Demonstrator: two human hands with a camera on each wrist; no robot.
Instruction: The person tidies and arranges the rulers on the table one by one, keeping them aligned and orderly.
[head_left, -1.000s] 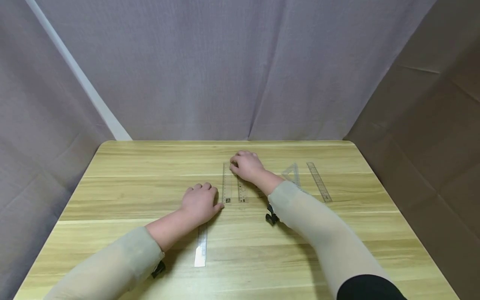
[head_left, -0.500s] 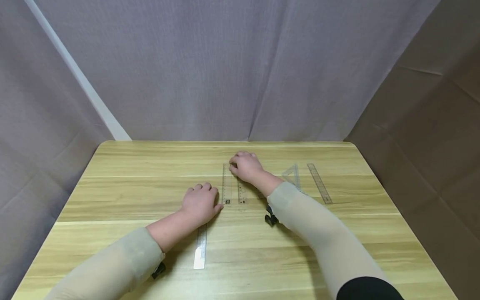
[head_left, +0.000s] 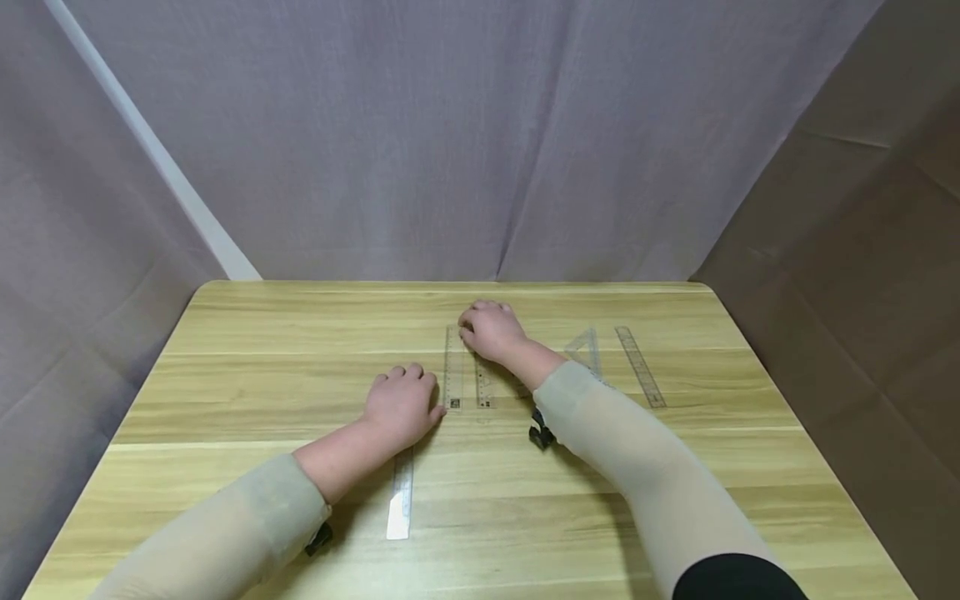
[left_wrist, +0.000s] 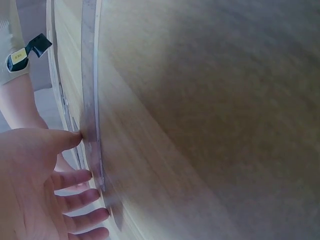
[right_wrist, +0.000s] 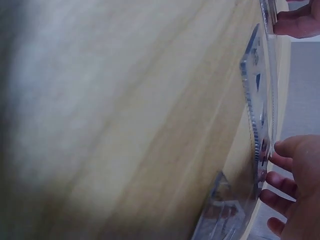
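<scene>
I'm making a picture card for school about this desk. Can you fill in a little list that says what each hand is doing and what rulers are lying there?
Table: light wooden table
Left hand: left hand lies flat, thumb tip touching the near end of the clear plastic ruler pair
Right hand: right hand rests with curled fingers on the far end of that pair
Near ruler: clear straight ruler lying by the left forearm
Far right: clear triangle set square and a second clear straight ruler, both untouched
Backdrop: grey cloth

Wooden table (head_left: 247,375) bears clear rulers (head_left: 452,367), seemingly a set square (head_left: 587,347).
</scene>
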